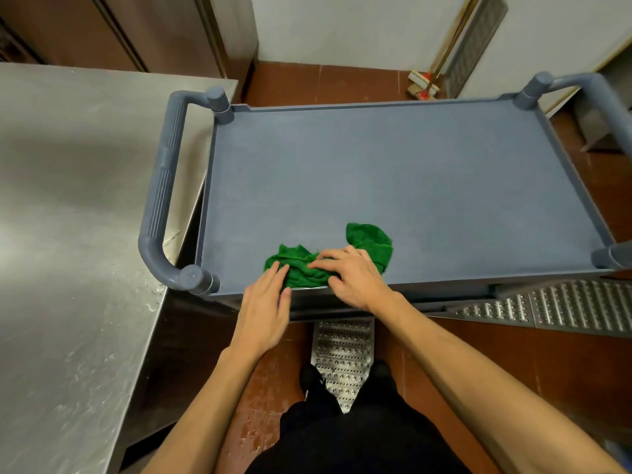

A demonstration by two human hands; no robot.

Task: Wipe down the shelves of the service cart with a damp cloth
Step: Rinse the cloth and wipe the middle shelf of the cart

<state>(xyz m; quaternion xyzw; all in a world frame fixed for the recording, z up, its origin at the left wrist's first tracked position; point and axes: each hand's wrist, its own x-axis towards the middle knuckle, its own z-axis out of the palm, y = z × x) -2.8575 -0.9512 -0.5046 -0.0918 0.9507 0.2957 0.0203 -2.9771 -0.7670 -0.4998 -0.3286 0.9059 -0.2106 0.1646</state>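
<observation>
A crumpled green cloth [371,242] lies on the top shelf [393,172] of the blue-grey service cart, close to the near rim. My right hand [352,277] rests on top of the cloth with its fingers spread and pointing left. My left hand [265,302] lies at the near rim, its straight fingertips touching the cloth's left end. The part of the cloth under my right hand is hidden. The lower shelves are out of sight beneath the top one.
A stainless steel table [68,234] stands directly left of the cart, next to its ribbed handle [160,200]. A second handle [602,100] is at the far right. Metal floor grates [547,307] run under the cart. A broom [424,85] leans on the back wall.
</observation>
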